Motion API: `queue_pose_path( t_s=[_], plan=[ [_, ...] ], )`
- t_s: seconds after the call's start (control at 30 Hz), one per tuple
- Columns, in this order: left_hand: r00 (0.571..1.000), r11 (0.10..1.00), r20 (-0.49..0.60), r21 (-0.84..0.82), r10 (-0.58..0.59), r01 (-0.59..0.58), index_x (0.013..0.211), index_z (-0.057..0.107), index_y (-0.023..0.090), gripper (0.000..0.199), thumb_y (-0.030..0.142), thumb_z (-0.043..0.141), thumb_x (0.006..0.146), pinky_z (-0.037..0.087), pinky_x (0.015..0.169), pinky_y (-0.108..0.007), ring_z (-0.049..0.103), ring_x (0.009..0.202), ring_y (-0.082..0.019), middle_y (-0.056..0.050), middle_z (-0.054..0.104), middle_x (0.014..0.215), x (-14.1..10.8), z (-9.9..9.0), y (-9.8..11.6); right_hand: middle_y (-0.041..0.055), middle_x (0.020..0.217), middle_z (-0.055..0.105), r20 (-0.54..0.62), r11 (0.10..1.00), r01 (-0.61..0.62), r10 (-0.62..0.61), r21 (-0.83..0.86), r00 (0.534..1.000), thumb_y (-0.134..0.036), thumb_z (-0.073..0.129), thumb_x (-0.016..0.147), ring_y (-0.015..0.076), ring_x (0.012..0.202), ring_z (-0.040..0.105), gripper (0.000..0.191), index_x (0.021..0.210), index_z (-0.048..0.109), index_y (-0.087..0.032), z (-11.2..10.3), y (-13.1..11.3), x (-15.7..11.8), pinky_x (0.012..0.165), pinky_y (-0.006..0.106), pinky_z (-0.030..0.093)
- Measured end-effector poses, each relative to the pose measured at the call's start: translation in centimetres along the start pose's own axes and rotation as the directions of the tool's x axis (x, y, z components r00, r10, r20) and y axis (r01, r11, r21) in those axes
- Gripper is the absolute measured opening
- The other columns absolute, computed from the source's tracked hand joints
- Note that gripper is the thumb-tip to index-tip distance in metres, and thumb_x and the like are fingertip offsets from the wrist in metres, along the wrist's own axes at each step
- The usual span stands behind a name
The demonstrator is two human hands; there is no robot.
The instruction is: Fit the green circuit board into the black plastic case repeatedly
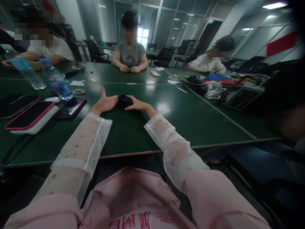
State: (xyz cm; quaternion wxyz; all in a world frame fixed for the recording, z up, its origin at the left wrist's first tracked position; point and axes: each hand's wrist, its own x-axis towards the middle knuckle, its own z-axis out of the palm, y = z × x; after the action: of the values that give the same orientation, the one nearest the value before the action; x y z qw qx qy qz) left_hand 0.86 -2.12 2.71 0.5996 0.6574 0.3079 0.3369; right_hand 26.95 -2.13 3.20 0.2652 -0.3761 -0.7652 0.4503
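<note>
A small black boxy object (125,100), its exact kind unclear, is at the middle of the green table (128,133). My right hand (138,104) grips it from the right, thumb on the near side and fingers behind. On its left side, my left hand (107,102) is held open with the thumb pointing up and the fingers stretched toward it. Those fingertips reach the object's left edge; whether they touch it, I cannot tell. Sheer white dotted sleeves cover both my forearms.
Left of my hands lie a red-edged phone (71,107), a pink-cased phone (30,115), a tape roll (79,92) and two water bottles (60,83) (30,71). Cables and a metal box (245,95) sit at right. Several people sit around the table.
</note>
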Motion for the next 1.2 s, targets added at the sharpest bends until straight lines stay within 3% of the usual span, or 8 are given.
queue_pose_path(
  t_s=[0.13, 0.27, 0.37, 0.47, 0.6, 0.87, 1.03, 1.2],
  plan=[
    [0.999, 1.0, -0.052, -0.001, -0.015, 0.015, 0.135, 0.064, 0.018, 0.087, 0.087, 0.045, 0.085, 0.041, 0.116, -0.043, 0.047, 0.144, -0.034, -0.013, 0.065, 0.139, 0.1, 0.3, 0.1, 0.0099, 0.13, 0.06, -0.135, 1.0, 0.028, -0.029, -0.012, 0.99, -0.035, 0.087, 0.062, 0.0313, 0.126, 0.057, 0.081, 0.132, 0.051, -0.019, -0.2, 1.0, -0.5, 0.118, 0.053, 0.04],
    [0.989, 0.999, -0.15, 0.044, -0.011, 0.018, 0.135, 0.064, 0.018, 0.071, 0.068, 0.067, 0.085, 0.038, 0.119, -0.048, 0.048, 0.143, -0.034, -0.014, 0.064, 0.141, 0.4, 0.4, -0.3, 0.0059, 0.118, 0.063, -0.252, 0.997, 0.077, -0.078, -0.014, 0.965, -0.032, 0.084, 0.063, 0.029, 0.117, 0.06, 0.063, 0.117, 0.056, -0.021, -0.1, 1.6, -0.9, 0.113, 0.053, 0.042],
    [0.977, 0.986, -0.207, 0.165, 0.044, -0.009, 0.144, 0.055, 0.015, 0.092, 0.042, 0.092, 0.065, 0.034, 0.121, -0.05, 0.046, 0.144, -0.035, -0.018, 0.055, 0.151, 0.6, 0.6, -0.8, 0.0063, 0.116, 0.064, -0.332, 0.995, 0.096, -0.101, -0.029, 0.938, -0.031, 0.085, 0.061, 0.0289, 0.114, 0.061, 0.062, 0.116, 0.058, -0.02, 0.5, 1.7, -0.9, 0.109, 0.053, 0.044],
    [0.977, 0.967, -0.205, 0.256, 0.059, -0.004, 0.149, 0.048, 0.011, 0.109, 0.031, 0.096, 0.054, 0.039, 0.117, -0.056, 0.053, 0.137, -0.037, -0.022, 0.057, 0.145, 0.7, 1.1, -1.2, 0.0074, 0.116, 0.065, -0.381, 0.99, 0.137, -0.138, -0.031, 0.914, -0.032, 0.087, 0.059, 0.0294, 0.114, 0.061, 0.062, 0.114, 0.06, -0.02, 0.9, 1.7, -1.0, 0.109, 0.053, 0.044],
    [0.965, 0.928, -0.236, 0.373, 0.111, -0.015, 0.141, 0.053, 0.009, 0.102, 0.034, 0.097, 0.052, 0.041, 0.114, -0.057, 0.056, 0.133, -0.039, -0.023, 0.06, 0.139, 0.9, 1.6, -1.5, 0.0075, 0.117, 0.066, -0.402, 0.987, 0.163, -0.149, 0.0, 0.903, -0.036, 0.089, 0.058, 0.0299, 0.116, 0.061, 0.062, 0.112, 0.063, -0.021, 1.0, 1.5, -1.3, 0.112, 0.053, 0.044],
    [0.97, 0.947, -0.228, 0.32, 0.08, -0.002, 0.131, 0.059, 0.013, 0.078, 0.033, 0.092, 0.063, 0.043, 0.111, -0.056, 0.063, 0.122, -0.033, -0.017, 0.066, 0.131, 0.6, 2.0, -1.2, 0.0106, 0.13, 0.065, -0.511, 0.966, 0.19, -0.075, 0.177, 0.856, -0.056, 0.084, 0.065, 0.0286, 0.126, 0.06, 0.072, 0.123, 0.057, -0.023, -0.6, 0.7, -1.3, 0.112, 0.047, 0.047],
    [0.976, 0.931, -0.206, 0.366, 0.072, 0.008, 0.123, 0.065, 0.016, 0.066, 0.035, 0.09, 0.065, 0.043, 0.11, -0.057, 0.065, 0.117, -0.031, -0.013, 0.069, 0.124, 0.5, 1.8, -1.0, 0.0133, 0.131, 0.062, -0.688, 0.999, -0.012, -0.018, -0.039, 0.725, -0.05, 0.079, 0.071, 0.0298, 0.125, 0.059, 0.069, 0.128, 0.053, -0.02, -2.8, 2.4, -1.7, 0.112, 0.049, 0.046],
    [0.974, 0.921, -0.21, 0.389, 0.08, 0.009, 0.122, 0.065, 0.014, 0.065, 0.035, 0.09, 0.066, 0.043, 0.11, -0.056, 0.065, 0.116, -0.03, -0.013, 0.069, 0.123, 0.6, 1.7, -1.2, 0.0128, 0.125, 0.063, -0.711, 0.981, -0.157, 0.03, -0.114, 0.703, -0.036, 0.082, 0.067, 0.0323, 0.121, 0.06, 0.065, 0.123, 0.054, -0.02, -3.4, 4.6, -1.8, 0.111, 0.055, 0.045]
  ],
)
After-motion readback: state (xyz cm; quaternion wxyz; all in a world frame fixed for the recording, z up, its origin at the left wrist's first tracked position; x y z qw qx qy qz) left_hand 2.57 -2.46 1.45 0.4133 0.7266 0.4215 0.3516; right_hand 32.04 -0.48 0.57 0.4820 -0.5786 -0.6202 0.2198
